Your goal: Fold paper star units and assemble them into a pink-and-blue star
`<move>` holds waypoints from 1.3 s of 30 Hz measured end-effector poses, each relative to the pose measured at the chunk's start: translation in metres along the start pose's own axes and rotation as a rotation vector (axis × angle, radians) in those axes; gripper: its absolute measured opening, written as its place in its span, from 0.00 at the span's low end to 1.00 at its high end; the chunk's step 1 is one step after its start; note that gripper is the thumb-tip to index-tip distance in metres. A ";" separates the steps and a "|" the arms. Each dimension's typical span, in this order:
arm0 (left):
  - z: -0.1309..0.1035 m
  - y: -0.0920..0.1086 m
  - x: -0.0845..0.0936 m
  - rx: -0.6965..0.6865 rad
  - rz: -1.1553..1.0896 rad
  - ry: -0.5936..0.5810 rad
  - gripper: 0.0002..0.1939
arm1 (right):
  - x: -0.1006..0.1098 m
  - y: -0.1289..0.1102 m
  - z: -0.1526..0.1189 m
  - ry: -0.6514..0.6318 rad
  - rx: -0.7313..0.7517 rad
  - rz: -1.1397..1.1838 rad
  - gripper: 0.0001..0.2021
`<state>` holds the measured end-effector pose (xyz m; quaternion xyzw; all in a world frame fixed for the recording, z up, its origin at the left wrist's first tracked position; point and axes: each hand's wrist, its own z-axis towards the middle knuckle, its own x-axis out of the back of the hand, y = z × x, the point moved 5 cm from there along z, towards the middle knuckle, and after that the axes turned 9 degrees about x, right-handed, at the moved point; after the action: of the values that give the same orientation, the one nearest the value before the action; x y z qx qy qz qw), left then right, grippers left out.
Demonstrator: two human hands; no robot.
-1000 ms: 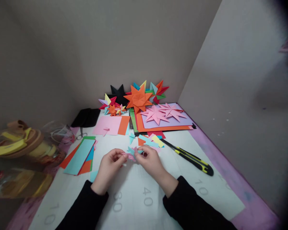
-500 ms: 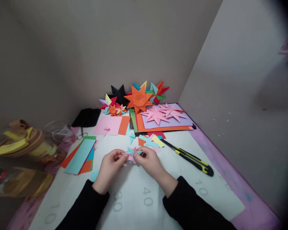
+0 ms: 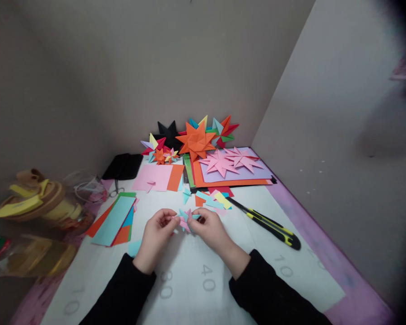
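Note:
A small pink and light-blue folded paper star is held between my two hands above the white mat. My left hand pinches its left side between thumb and fingertips. On its right side my right hand is closed, thumb pressed near the middle of the star. The undersides of the star and some fingertips are hidden. Just beyond it lies a loose light-blue folded piece. Small paper offcuts in several colours lie past my right hand.
A black and yellow utility knife lies at right. Coloured paper strips are fanned at left, near scissors and a jar. Finished paper stars lean at the wall; pink stars rest on stacked sheets.
Both hands keep their hold on the small star, with only a slight shift of the left fingers. The view has moved a little. Everything else lies as before.

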<state>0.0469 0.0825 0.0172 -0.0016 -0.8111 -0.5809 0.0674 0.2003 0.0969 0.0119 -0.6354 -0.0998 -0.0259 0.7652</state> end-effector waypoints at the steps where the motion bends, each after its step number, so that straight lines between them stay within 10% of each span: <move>1: 0.000 0.001 0.001 -0.020 0.004 0.013 0.12 | 0.000 0.000 0.000 0.003 0.001 0.001 0.08; 39: -0.001 0.003 -0.004 -0.021 -0.039 0.006 0.13 | -0.003 0.007 0.000 -0.050 -0.082 0.035 0.05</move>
<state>0.0517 0.0828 0.0200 0.0152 -0.8046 -0.5908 0.0583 0.1982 0.0981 0.0042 -0.6684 -0.1064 -0.0006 0.7361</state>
